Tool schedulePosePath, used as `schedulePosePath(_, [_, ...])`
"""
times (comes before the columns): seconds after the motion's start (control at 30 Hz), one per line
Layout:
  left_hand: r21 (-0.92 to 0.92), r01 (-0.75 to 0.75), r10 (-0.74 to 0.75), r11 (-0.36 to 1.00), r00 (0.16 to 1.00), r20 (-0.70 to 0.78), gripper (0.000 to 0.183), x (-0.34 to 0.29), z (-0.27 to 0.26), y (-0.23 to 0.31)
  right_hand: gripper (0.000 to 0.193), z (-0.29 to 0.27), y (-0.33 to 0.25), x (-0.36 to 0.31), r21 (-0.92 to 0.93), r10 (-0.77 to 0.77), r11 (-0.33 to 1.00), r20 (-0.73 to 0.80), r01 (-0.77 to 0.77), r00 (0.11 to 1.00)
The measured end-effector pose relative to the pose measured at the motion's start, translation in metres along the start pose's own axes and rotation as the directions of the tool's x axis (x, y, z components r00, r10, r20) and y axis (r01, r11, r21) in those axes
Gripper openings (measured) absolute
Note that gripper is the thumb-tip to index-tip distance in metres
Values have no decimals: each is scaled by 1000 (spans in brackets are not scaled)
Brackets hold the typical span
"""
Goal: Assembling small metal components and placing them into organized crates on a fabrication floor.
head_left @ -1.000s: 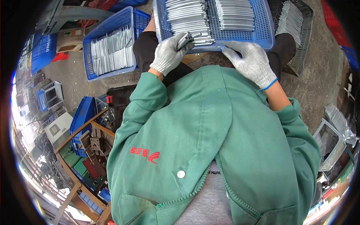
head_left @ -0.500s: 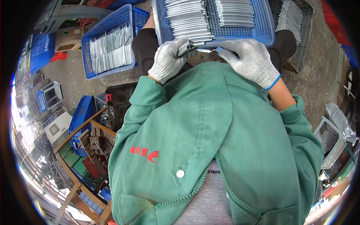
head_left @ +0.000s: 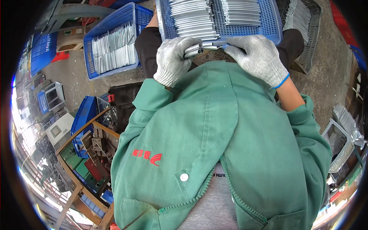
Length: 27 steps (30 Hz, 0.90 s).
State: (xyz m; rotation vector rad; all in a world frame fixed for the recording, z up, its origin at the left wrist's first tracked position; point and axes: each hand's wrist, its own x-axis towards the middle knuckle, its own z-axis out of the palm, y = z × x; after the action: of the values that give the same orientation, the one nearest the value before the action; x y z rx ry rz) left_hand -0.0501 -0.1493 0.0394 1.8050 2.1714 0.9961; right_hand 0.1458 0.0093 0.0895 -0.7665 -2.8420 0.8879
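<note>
My left hand [head_left: 172,59], in a white knit glove, is closed around a few short silver metal tubes [head_left: 193,50]. Their open ends point to the right. My right hand [head_left: 258,57], gloved the same way with a blue cuff edge, pinches a small tool with a blue handle [head_left: 226,46]. A thin metal tip sticks out of it toward the end of one tube; I cannot tell whether it is inside. Just beyond both hands, a blue plastic basket [head_left: 217,28] rests over my legs, holding rows of silver tubes [head_left: 191,21] in two stacks.
Another blue basket [head_left: 88,63] full of tubes stands on the floor at the left. At the far right is a grey crate [head_left: 315,38] with more tubes. A wooden-framed stand [head_left: 69,165] with metal parts is at the lower left, a perforated metal frame [head_left: 347,149] at the right.
The tubes in my left hand have turned, so their ends now face more to the right. My right hand has shifted slightly away from my body with the tool.
</note>
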Motion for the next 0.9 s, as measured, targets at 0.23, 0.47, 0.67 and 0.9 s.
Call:
schedulePosePath(0.23, [-7,34,-34,999,999,12,24,-1,0,3,21,8,7,3,-32,62,998,94,-59,994])
schedulePosePath(0.47, [-1,83,-83,997,996,37,24,-4,-1,1,25,4,4,4,37,-12,999,56,10,998])
schedulePosePath(0.67, [-53,68,-68,996,998,18,26,-5,0,-1,26,6,7,8,25,4,1000,15,-4,1000])
schedulePosePath(0.9, [-17,31,-31,999,998,-51,33,-8,8,-9,28,5,3,8,114,82,988,172,-103,982])
